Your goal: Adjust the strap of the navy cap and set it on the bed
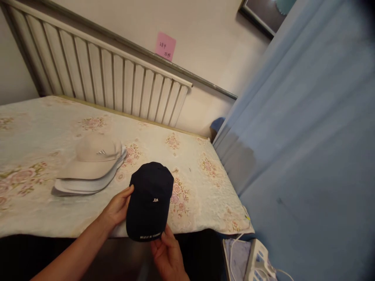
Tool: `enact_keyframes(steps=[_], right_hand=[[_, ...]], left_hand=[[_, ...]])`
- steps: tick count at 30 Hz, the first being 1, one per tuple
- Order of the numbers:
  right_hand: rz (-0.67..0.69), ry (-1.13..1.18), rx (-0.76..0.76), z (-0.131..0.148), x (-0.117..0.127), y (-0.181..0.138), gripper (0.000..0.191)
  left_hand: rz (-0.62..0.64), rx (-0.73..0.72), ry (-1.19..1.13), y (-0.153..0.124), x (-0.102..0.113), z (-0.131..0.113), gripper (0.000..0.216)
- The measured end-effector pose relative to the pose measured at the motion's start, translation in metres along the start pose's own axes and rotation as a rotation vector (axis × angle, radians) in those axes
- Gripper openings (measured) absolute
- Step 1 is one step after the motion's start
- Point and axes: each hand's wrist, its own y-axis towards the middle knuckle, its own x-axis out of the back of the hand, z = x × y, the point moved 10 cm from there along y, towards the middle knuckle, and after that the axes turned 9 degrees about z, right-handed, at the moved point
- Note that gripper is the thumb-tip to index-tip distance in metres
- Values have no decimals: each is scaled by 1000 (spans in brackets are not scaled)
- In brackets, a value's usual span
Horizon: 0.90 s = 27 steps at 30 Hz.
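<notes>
A navy baseball cap point(150, 201) with small white lettering is held just above the near edge of the bed. My left hand point(118, 208) grips its left side, thumb on the crown. My right hand point(166, 251) pinches the brim from below, at the front edge. To the left, a stack of pale caps point(90, 166) lies on the bed, a beige one on top of white ones.
The bed is covered by a pale floral sheet point(199, 168), with a white slatted headboard point(102, 78) behind. A pink sticky note point(165, 46) is on the wall. A blue curtain point(307, 136) hangs at the right. A white device with cables point(258, 261) sits on the floor.
</notes>
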Motion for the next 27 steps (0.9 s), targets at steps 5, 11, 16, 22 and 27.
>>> enact_keyframes(steps=[5,11,16,22,27], right_hand=[[35,23,73,16,-4,16,45],[-7,19,144,52,15,39,42],[-85,-13,233,104,47,75,45],[-162,-111,336,171,84,130,47],[-220,-154,391,211,108,176,42]], left_hand=[[-15,-18,33,13,-8,-1,24],[-10,-179,760,37,15,-17,32],[-252,-521,1633,30,38,-35,27],[-282,-627,2216,26,23,-12,27],[-300,-637,2290,24,13,-12,23]])
